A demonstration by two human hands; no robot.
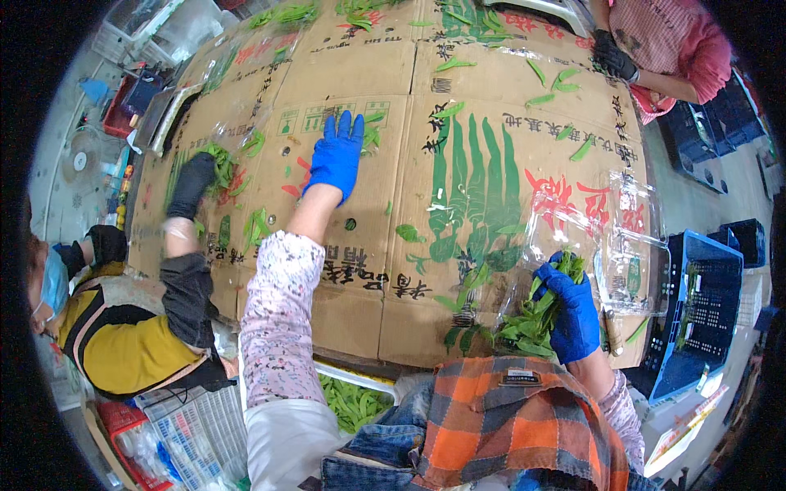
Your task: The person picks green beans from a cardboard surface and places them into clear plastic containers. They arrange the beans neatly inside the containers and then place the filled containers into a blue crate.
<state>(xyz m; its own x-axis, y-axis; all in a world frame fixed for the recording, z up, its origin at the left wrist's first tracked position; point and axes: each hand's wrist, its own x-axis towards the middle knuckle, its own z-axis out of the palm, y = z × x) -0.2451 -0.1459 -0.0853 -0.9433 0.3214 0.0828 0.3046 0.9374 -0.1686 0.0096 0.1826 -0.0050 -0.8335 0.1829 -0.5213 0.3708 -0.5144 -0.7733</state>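
Note:
My right hand (574,316), in a blue glove, grips a bunch of flat green pea pods (531,328) near the table's front edge. Part of the bunch overlaps a clear plastic tray (513,301). My left hand (336,156), gloved the same way, reaches out over the printed cardboard (350,245) with its fingers extended and nothing visibly held. A few pods (371,138) lie just right of its fingers; contact with them is unclear. Loose pods and leaf bits (473,285) are scattered between my hands.
More clear trays (632,270) lie at the right, beside a wooden handle (613,331). A blue crate (694,313) stands past the right edge. A co-worker's black-gloved hand (195,181) is over pods at left; another person's hand (614,58) rests far right. Pods fill a white container (325,368) below.

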